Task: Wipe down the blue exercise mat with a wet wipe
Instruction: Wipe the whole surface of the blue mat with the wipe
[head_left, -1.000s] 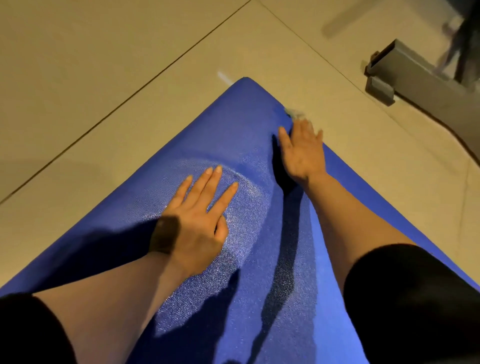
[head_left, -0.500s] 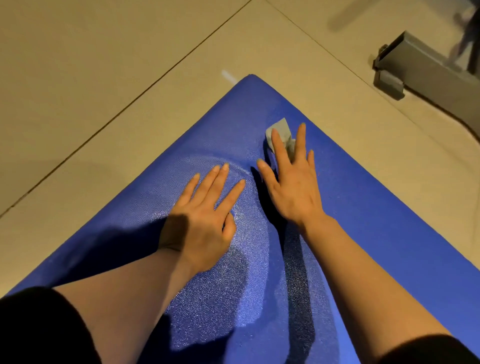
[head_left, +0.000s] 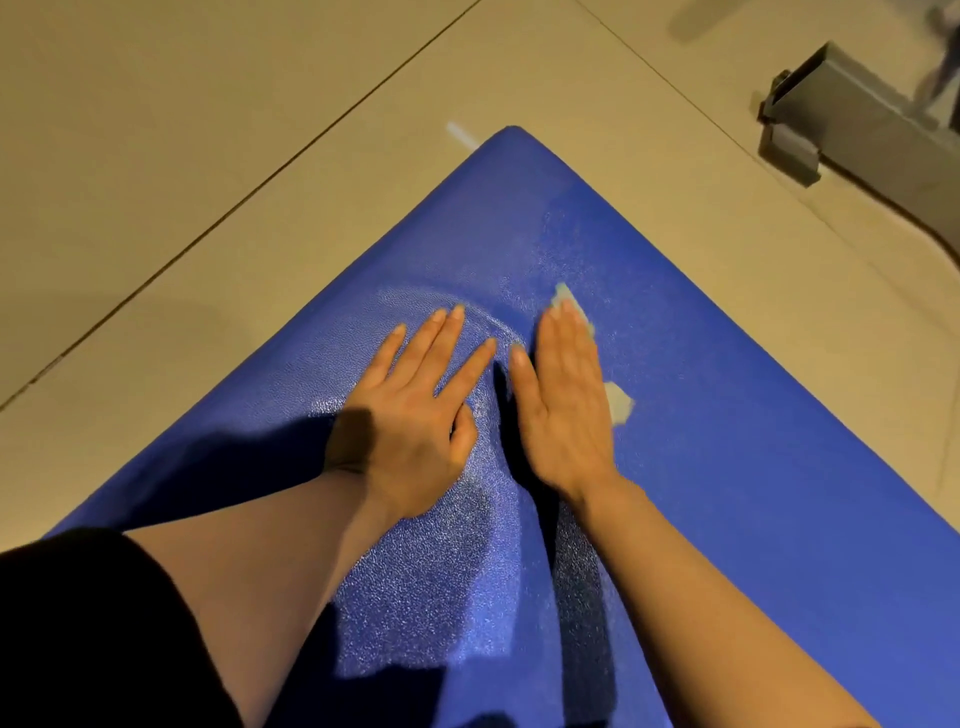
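Note:
The blue exercise mat (head_left: 753, 467) lies on the floor, one corner pointing away from me at the top of the view. My right hand (head_left: 563, 400) lies flat with straight fingers on a pale wet wipe (head_left: 619, 402), which peeks out past the fingertips and at the hand's right edge. My left hand (head_left: 415, 410) rests flat on the mat just to the left, fingers spread and straight, holding nothing. A damp sheen shows on the mat around and above both hands.
Beige floor tiles (head_left: 182, 156) with dark joints surround the mat. A grey metal bar with a block-shaped foot (head_left: 831, 119) lies on the floor at the upper right. A small white mark (head_left: 461, 136) sits on the floor just beyond the mat's corner.
My right hand has slid the wipe back toward me from near the mat's right edge and now lies beside my left hand. The left hand has stayed in place.

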